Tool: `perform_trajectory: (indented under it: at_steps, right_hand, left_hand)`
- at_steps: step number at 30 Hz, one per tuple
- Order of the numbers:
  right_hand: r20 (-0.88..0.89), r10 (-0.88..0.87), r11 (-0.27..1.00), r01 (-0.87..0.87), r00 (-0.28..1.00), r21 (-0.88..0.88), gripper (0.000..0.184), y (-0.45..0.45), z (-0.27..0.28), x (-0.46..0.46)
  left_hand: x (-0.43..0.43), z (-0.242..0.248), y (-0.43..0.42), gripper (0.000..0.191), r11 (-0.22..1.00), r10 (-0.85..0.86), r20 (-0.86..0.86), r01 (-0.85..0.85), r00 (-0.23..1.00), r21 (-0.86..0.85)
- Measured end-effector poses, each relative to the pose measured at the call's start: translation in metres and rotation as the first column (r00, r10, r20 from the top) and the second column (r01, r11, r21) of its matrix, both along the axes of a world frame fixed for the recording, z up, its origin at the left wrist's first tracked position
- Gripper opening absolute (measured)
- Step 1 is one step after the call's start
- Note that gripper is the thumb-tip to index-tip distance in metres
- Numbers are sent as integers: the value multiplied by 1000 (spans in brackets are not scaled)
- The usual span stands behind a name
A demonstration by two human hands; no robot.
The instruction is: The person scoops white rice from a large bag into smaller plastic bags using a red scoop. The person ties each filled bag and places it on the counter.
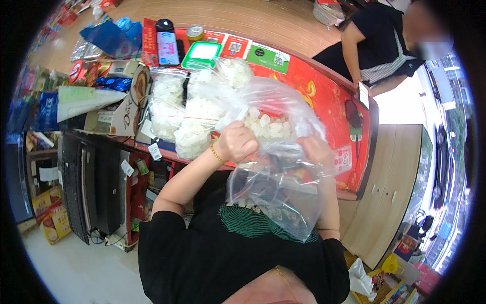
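Note:
My left hand (238,141), with a gold bracelet at the wrist, is closed on the gathered film of a large clear plastic bag (277,190). On the bag's other side my right hand (314,150) grips the film too, partly seen through it. The bag's loose mouth hangs down before my chest. Beyond my hands, pale whitish chunks, possibly rock sugar, lie in the bag's lower part (267,125). Left of it stand several filled clear bags of similar pale pieces (167,104), one close by my left wrist (193,138) and one at the back (235,72).
The red-covered counter (334,110) holds a phone-like device (167,47), a green-framed device (202,53), a jar (195,33), printed code cards (269,57) and a dark red item (353,113). Packaged goods crowd the left end. A person (374,41) holding a phone (363,95) is across the counter.

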State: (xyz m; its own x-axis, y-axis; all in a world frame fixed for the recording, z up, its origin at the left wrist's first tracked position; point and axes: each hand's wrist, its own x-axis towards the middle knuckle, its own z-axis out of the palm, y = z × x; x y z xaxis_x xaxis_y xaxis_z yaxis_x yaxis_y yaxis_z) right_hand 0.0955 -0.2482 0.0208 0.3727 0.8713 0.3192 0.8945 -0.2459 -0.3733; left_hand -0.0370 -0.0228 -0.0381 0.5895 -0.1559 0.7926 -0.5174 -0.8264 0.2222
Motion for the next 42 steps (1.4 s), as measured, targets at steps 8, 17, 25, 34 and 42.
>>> perform_trajectory:
  at_steps: [8, 17, 25, 34, 42]
  right_hand:
    - [-541, 83, 952, -227, 837, -206, 25, -6, 8, -11]
    - [-357, -140, 751, -136, 924, -646, 35, 81, -25, 34]
    - [4, -83, 781, 68, 997, -621, 30, 138, -50, 74]
    - [107, -86, 757, 135, 991, -639, 33, 141, -93, 92]
    - [-855, 15, 1000, -4, 518, 16, 37, 112, -83, 84]
  left_hand:
    - [-27, -22, -16, 36, 980, -53, -85, 35, 995, -194]
    - [-26, 12, -31, 18, 933, -94, -14, 83, 995, -351]
    - [-14, 39, -54, 7, 739, -242, -189, 54, 952, -671]
    - [2, 33, -47, 28, 354, -684, -425, -239, 593, -904]
    - [4, 34, -67, 33, -35, -561, -420, -528, 713, -849]
